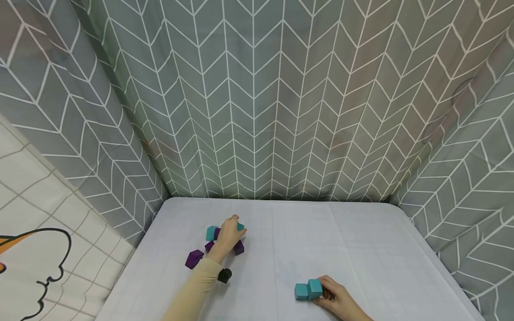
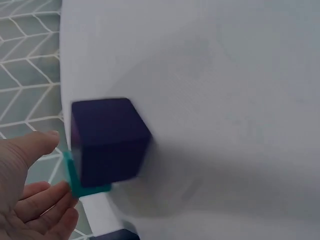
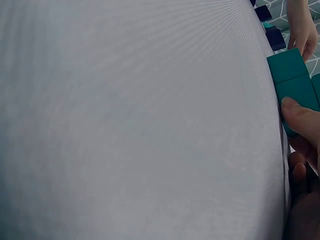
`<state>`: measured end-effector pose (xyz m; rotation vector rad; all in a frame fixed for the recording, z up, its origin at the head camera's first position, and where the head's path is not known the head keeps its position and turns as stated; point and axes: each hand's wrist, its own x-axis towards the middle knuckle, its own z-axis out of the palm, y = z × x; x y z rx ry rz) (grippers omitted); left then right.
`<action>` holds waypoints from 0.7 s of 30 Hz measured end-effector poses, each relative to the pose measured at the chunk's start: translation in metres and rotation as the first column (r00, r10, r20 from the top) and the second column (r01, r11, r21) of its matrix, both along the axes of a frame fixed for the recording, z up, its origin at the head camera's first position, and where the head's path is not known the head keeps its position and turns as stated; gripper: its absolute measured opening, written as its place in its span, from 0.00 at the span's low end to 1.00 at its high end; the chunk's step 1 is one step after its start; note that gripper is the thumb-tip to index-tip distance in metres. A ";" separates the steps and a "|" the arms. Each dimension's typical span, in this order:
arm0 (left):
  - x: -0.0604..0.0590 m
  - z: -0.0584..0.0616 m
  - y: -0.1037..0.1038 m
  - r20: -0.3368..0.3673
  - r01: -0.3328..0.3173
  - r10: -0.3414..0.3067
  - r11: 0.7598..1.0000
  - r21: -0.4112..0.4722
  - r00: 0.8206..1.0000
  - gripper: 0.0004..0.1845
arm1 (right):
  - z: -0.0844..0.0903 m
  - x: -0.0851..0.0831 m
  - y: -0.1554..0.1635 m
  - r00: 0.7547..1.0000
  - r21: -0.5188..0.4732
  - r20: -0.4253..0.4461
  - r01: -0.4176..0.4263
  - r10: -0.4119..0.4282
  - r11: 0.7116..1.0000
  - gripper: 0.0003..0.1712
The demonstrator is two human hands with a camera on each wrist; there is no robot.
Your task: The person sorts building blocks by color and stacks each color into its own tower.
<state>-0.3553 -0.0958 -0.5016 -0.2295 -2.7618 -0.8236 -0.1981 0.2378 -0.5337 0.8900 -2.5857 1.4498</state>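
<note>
Our left hand [image 1: 229, 232] open over purple block [image 2: 109, 141] near surface [image 1: 361, 240] back edge, our right hand [image 1: 335, 298] gripping teal block [image 1: 315, 289], open room between.

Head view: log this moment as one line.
left hand: over purple and teal cube cluster | right hand: touching two teal foam cubes | surface: white cloth-covered table

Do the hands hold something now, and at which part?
The right hand holds a teal cube by its right side. The left hand reaches among purple and teal cubes; whether it grips one cannot be told.
</note>
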 end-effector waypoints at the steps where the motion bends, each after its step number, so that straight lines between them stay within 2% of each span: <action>1: 0.000 -0.002 -0.002 0.005 -0.005 0.005 1.000 -0.008 1.000 0.25 | 0.000 0.000 0.000 1.000 0.001 -0.002 0.000 0.000 1.000 0.17; 8: -0.004 -0.011 -0.005 0.017 -0.026 0.027 0.999 -0.018 1.000 0.23 | 0.003 0.001 -0.002 1.000 0.025 0.005 0.019 -0.019 1.000 0.16; 14: -0.004 -0.015 -0.004 0.031 -0.051 0.052 0.998 -0.035 0.998 0.13 | 0.008 0.002 -0.004 1.000 0.038 0.024 0.017 -0.018 0.999 0.17; 17: -0.003 -0.016 -0.003 0.033 -0.057 0.058 0.998 -0.030 0.998 0.12 | 0.003 0.001 -0.002 1.000 0.038 0.025 0.018 -0.019 0.999 0.17; 21: -0.004 -0.016 -0.003 0.043 -0.061 0.062 0.998 -0.031 0.997 0.11 | -0.012 -0.005 0.002 1.000 0.044 -0.011 0.029 -0.028 0.999 0.17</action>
